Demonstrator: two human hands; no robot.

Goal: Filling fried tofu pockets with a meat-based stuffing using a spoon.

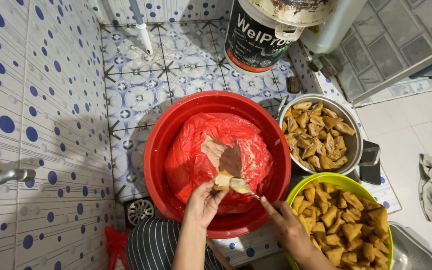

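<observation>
Two hands over the red basin (166,145): left hand (202,200) pinches a tofu pocket (222,179), right hand (287,225) pinches a spoon (242,186) pressing filling in; next move likely needs paste from the red bag (191,150).

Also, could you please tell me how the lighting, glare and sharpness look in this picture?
Head view: even, soft light with faint shadows; shiny glare on the red plastic bag inside the red basin; tile lines bow towards the edges, wide-angle distortion; both hands, left hand and right hand, and the spoon look reasonably sharp.
</observation>
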